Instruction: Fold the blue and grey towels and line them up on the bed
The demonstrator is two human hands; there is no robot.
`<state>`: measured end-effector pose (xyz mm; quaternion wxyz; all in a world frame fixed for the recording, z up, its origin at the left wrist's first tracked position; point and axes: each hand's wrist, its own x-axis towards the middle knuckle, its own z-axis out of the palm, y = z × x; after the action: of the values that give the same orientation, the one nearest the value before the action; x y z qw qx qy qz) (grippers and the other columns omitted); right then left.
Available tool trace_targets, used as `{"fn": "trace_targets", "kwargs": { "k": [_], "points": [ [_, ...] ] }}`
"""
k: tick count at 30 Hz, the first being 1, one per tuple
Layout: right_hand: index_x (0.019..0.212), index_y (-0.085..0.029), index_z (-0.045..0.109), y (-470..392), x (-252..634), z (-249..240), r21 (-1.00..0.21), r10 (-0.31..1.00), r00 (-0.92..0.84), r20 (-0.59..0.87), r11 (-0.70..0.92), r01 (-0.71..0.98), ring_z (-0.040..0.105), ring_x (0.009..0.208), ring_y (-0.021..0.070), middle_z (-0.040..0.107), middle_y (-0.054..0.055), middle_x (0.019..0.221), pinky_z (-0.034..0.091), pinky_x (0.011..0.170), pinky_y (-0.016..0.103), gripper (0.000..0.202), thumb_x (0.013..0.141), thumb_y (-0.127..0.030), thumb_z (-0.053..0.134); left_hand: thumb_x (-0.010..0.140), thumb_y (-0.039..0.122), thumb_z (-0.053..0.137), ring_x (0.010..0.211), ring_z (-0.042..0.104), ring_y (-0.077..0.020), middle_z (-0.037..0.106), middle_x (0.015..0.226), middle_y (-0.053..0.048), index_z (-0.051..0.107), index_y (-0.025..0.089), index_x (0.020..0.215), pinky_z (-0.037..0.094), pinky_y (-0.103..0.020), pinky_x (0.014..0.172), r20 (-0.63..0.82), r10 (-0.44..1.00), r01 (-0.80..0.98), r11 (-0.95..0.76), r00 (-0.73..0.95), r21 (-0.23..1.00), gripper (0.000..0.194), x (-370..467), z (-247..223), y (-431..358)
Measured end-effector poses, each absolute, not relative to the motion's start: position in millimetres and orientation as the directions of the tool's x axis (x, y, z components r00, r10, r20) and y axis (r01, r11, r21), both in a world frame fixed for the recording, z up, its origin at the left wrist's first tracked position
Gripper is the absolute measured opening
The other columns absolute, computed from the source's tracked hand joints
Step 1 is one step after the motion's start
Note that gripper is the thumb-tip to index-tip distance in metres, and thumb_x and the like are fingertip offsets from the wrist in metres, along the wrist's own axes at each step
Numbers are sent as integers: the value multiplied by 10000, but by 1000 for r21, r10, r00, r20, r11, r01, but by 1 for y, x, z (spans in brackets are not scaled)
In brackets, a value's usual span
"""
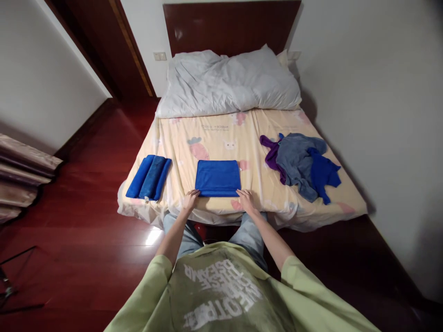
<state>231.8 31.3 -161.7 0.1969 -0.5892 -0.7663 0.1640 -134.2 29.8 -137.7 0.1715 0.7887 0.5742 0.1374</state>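
Note:
A blue cloth [218, 176] lies flat on the bed in front of me, with a narrow folded or rolled band along its near edge. At the band's left end, my left hand [191, 200] has its fingers closed on the cloth. My right hand [246, 199] grips the opposite end of the same band. Rolled blue cloths [149, 177] lie side by side near the bed's left edge. On the right is a loose heap with a grey-blue cloth [297, 159], a purple cloth [273, 157] and a bright blue cloth [322, 173].
The bed [214, 133] has a patterned yellow sheet. A white quilt [228, 83] is bunched below the dark headboard [231, 25]. Curtains [20, 170] hang at the left, and a black metal stand [8, 288] is on the floor at lower left.

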Motion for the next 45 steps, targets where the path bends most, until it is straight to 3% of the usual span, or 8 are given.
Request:
{"fn": "trace_targets", "kwargs": {
  "k": [5, 9, 17, 22, 25, 28, 34, 45],
  "points": [
    [1307, -192, 734, 3, 249, -158, -531, 917, -359, 176, 395, 750, 625, 1295, 267, 702, 108, 1351, 496, 1134, 479, 539, 864, -24, 477, 897, 59, 479, 1373, 570, -288, 649, 1418, -157, 693, 123, 1327, 422, -449, 1204, 21, 946, 831, -294, 323, 472, 485, -147, -136, 1],
    [1349, -213, 709, -32, 255, -159, -570, 882, -432, 189, 457, 683, 611, 1334, 238, 680, 89, 1390, 484, 1168, 479, 564, 903, -41, 411, 852, 21, 439, 1369, 581, -259, 664, 1405, -128, 691, 153, 1324, 451, -447, 1196, 42, 948, 799, -289, 315, 527, 552, -155, -148, -25],
    [1337, -227, 700, -39, 242, -162, -683, 973, -191, 130, 227, 694, 653, 1264, 214, 711, 75, 1328, 507, 1155, 437, 605, 835, -34, 422, 835, 15, 409, 1269, 648, -195, 716, 1305, -73, 718, 205, 1202, 482, -398, 1168, 43, 998, 709, -66, 50, 702, 516, -137, -158, -30],
    [1274, -234, 694, -35, 242, -163, -775, 987, -121, 105, 158, 612, 657, 1261, 208, 724, 66, 1304, 492, 1151, 412, 503, 854, -93, 456, 851, 54, 443, 1146, 699, -206, 753, 1202, -67, 722, 198, 1154, 548, -365, 1059, 5, 999, 655, 29, -50, 755, 437, -139, -157, -24],
    [1199, -197, 696, -30, 240, -164, -829, 997, -4, 80, 69, 555, 697, 1169, 243, 745, 109, 1232, 544, 1053, 396, 361, 893, -214, 504, 917, 169, 487, 1059, 724, -221, 765, 1154, -84, 713, 187, 1144, 578, -352, 966, 11, 994, 601, 55, -105, 798, 321, -141, -158, -21],
    [1127, -163, 692, -20, 237, -166, -863, 994, 106, 36, -22, 504, 732, 927, 259, 769, 122, 1012, 582, 861, 363, 330, 916, -366, 541, 942, 312, 521, 969, 741, -233, 775, 1081, -92, 702, 184, 1122, 593, -356, 896, 10, 987, 528, 77, -160, 846, 285, -140, -159, -13],
    [1077, -186, 712, 1, 235, -167, -808, 976, 214, 29, -103, 580, 722, 879, 281, 769, 122, 956, 547, 815, 354, 339, 937, -443, 541, 920, 442, 547, 843, 735, -240, 764, 975, -111, 696, 164, 1088, 597, -366, 810, 35, 968, 499, 97, -248, 861, 357, -134, -158, 13],
    [1149, -185, 722, 19, 225, -166, -668, 964, 263, -35, -218, 711, 725, 974, 270, 779, 136, 1092, 523, 911, 350, 287, 1003, -328, 520, 913, 365, 552, 884, 744, -265, 774, 981, -125, 721, 155, 1082, 593, -387, 853, -42, 963, 564, 191, -266, 803, 319, -135, -166, 35]
  ]
}}
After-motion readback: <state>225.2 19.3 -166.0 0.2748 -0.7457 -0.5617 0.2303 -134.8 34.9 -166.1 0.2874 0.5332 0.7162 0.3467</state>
